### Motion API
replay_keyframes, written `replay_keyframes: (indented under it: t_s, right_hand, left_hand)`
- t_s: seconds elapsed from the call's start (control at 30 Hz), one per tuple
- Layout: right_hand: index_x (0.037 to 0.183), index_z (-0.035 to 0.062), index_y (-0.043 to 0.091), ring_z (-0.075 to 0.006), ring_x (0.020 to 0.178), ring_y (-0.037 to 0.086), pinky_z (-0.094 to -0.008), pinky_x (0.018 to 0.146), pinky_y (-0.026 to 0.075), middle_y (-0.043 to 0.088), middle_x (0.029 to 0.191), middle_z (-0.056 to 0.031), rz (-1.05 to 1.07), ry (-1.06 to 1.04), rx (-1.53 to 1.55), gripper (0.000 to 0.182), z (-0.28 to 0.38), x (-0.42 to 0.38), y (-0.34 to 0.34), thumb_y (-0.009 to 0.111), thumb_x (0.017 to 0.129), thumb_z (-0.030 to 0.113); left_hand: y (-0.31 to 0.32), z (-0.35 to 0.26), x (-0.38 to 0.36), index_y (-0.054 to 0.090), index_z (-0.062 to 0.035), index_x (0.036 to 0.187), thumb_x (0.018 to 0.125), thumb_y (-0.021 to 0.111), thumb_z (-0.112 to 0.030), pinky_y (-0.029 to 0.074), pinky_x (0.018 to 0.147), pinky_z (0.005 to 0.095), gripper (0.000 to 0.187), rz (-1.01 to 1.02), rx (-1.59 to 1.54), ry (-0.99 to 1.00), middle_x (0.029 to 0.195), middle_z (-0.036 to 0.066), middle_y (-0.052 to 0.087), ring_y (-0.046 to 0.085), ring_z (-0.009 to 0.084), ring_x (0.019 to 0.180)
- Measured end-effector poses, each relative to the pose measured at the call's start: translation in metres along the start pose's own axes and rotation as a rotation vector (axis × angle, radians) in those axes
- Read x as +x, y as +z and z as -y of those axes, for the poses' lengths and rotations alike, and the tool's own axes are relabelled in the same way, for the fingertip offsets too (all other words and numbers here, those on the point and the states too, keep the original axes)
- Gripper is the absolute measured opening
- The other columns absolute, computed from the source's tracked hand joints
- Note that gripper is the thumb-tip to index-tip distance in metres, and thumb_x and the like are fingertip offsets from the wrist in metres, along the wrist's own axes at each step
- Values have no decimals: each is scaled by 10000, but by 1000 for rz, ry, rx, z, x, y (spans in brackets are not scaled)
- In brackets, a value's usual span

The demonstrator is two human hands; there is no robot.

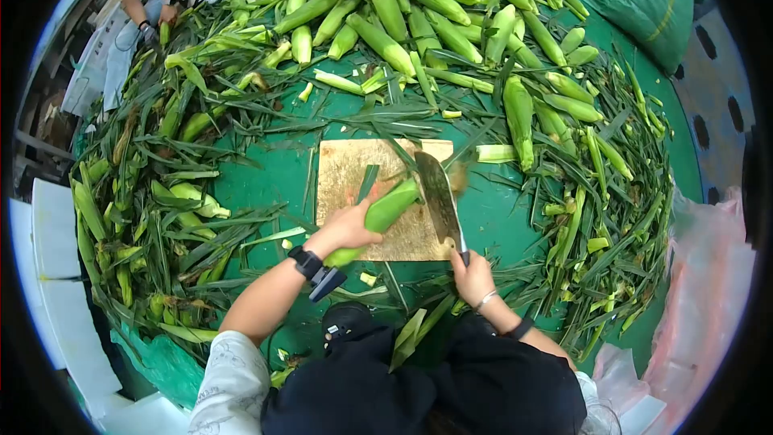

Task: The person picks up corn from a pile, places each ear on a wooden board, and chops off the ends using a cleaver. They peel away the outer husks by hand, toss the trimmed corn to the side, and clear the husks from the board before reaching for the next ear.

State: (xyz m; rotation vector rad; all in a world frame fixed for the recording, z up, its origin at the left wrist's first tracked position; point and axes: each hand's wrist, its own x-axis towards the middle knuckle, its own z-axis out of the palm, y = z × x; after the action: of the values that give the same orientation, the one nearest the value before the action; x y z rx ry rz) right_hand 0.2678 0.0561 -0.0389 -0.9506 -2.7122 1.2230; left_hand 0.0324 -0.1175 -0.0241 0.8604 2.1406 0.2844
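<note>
My left hand is wrapped round a green ear of corn still in its husk, held at a slant over the wooden cutting board. In my right hand is the dark handle of a cleaver. Its broad blade points away from me, just right of the corn's far end. A brownish blurred piece shows beside the blade, too smeared to make out. A strip of green leaf lies on the board behind my left hand.
A large heap of unhusked corn rises beyond the board. Cut leaves and husks pile up on both sides of the green ground sheet. At upper left, another person's hand is near an ear. A green sack stands at upper right.
</note>
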Motion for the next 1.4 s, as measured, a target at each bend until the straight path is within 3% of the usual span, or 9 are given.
replay_keyframes:
  t_s: [0.17,0.33,0.47,0.7,0.87,0.93,1.03,1.13,1.4]
  right_hand:
    - [771,-53,600,-425,640,614,-451,586,468,568,634,-266,-96,182,11,420,6,6,-40,621,891,349]
    - [823,51,503,-74,451,426,-245,408,337,470,565,24,-390,-9,340,254,68,22,-110,533,977,251]
    - [851,23,483,-85,471,406,-251,436,359,439,578,-10,-614,-288,889,232,117,18,-112,529,966,220]
    - [786,-51,567,-476,684,593,-455,579,467,588,709,-300,0,213,85,338,17,-22,4,620,887,267]
    - [757,-32,574,-419,631,601,-443,570,462,583,649,-246,-31,212,65,336,2,-15,-31,654,856,278]
    - [772,-28,565,-322,571,596,-398,547,457,585,619,-193,-48,182,124,311,-1,-10,-42,683,841,252]
    - [923,29,530,-102,692,578,-272,602,469,636,795,-40,94,182,538,302,36,18,-56,772,776,136]
    - [1156,-30,474,-156,1007,606,-312,870,506,641,1089,-104,225,85,954,418,83,42,-49,709,821,57]
    - [1007,1,527,-128,692,470,-291,619,426,533,779,-22,-99,-6,545,213,93,54,-30,646,848,79]
  left_hand:
    - [3,-22,-30,500,-47,1293,799,723,-89,478,879,325,544,79,-1568,99,1130,65,604,590,165,999]
    - [5,-22,40,509,-48,1159,820,686,-70,469,883,345,383,-438,-1841,188,1080,77,595,574,183,1018]
    - [37,0,47,524,-64,1148,835,680,-80,472,882,348,351,-504,-2071,-63,1105,50,594,583,185,1019]
    - [28,-12,13,546,-47,1120,792,725,-58,487,868,333,374,-787,-1796,39,1044,59,620,598,180,980]
    - [-32,4,-3,540,-7,1119,763,704,-25,491,874,327,392,-760,-1471,299,1042,87,623,601,190,974]
    - [-44,9,-3,475,-36,1152,779,684,-117,499,875,388,435,-175,-1433,512,1079,126,608,599,248,1007]
    - [12,-30,-19,467,-53,1162,828,666,-190,502,886,408,412,111,-1423,445,1066,137,618,608,274,1011]
    - [41,-52,-30,452,-46,1191,864,655,-228,495,906,416,425,164,-1372,422,1047,137,631,612,277,1022]
    - [54,-69,-59,529,5,1203,884,662,-324,501,828,325,477,-90,-902,347,1028,88,657,613,167,967]
